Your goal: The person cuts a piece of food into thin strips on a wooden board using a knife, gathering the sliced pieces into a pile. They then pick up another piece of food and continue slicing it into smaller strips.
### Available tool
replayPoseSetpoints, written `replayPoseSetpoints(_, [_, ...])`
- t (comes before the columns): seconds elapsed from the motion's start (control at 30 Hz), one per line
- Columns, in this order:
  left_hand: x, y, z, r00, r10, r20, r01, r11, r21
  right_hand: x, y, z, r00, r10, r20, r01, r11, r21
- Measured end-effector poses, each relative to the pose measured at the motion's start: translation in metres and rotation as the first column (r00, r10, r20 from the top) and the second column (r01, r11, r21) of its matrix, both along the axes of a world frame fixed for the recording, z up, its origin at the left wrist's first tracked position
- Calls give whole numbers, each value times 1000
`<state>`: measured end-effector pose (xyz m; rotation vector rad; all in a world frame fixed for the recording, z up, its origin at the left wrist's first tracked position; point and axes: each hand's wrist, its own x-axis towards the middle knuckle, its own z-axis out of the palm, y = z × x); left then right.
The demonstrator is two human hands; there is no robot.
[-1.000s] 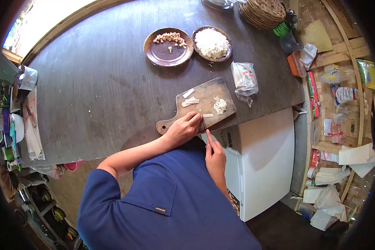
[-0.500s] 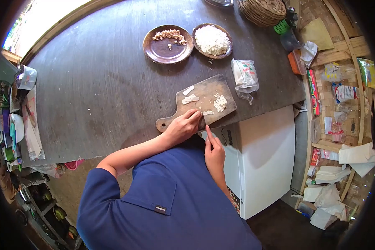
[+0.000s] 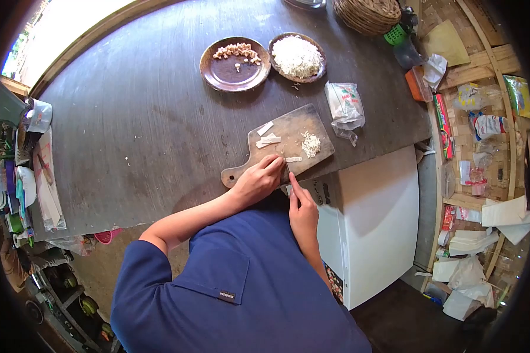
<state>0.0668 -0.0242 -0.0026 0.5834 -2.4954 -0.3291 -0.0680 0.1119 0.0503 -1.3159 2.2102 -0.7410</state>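
Observation:
A wooden cutting board (image 3: 297,120) with a handle lies at the table's near edge. My left hand (image 3: 258,181) is closed over its near side, fingertips pinching a pale strip (image 3: 294,159) whose end sticks out. In my right hand (image 3: 303,213) is a knife (image 3: 287,171), mostly hidden, its blade against the left fingertips and the index finger stretched along it. Several flat white strips (image 3: 268,140) rest on the board's left half. A small heap of finely cut white bits (image 3: 311,145) sits on its right half.
Beyond the board stand a brown plate (image 3: 235,81) with small tan pieces and a bowl (image 3: 322,75) heaped with white shreds. A plastic-wrapped white packet (image 3: 344,105) lies right of the board. A white cabinet (image 3: 383,223) stands below the table's right edge.
The knife and my right hand have shifted very slightly toward the left fingers. The whole view has tilted a little; the strips and the heap look the same.

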Motion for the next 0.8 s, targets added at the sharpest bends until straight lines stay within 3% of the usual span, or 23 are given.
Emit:
replayPoseSetpoints(0.67, [4, -1, -1, 1000, -10, 17, 10, 999, 31, -3, 2, 7, 1000, 16, 6, -16, 998, 65])
replayPoseSetpoints(0.8, [4, -2, 1, 1000, -10, 16, 10, 1000, 28, -1, -4, 4, 1000, 4, 13, -5, 1000, 11])
